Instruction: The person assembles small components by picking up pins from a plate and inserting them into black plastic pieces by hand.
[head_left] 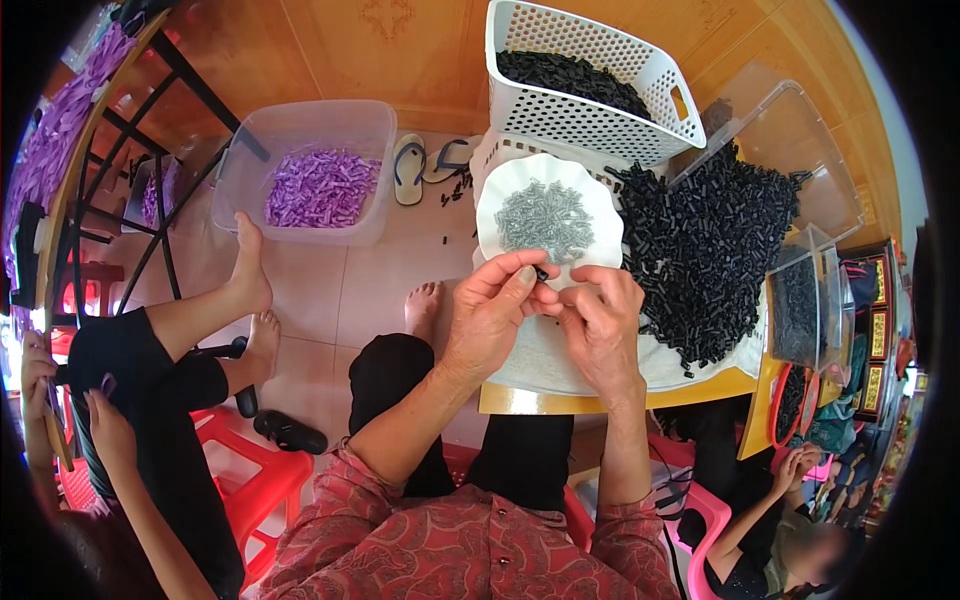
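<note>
My left hand (pixel 490 310) pinches a small black tube-like piece (pixel 541 272) between thumb and fingertips. Close beside it, the fingers of my right hand (pixel 602 315) are curled and pressed together; whatever they hold is too small or hidden to name. Both hands are just in front of a white scalloped plate (pixel 497 220), which carries a heap of small clear, silvery pieces (pixel 545 215). Right of the plate, a big loose pile of black tube-like pieces (pixel 710 250) spreads over the pale cloth covering the table (pixel 540 375).
Behind the plate stands a white perforated basket (pixel 600 135) of black pieces. Clear plastic containers (pixel 800 290) are at the right. On the floor, a translucent bin (pixel 240 190) holds purple pieces near flip-flops (pixel 409 170). Other people sit left and right; a red stool (pixel 260 480) is at left.
</note>
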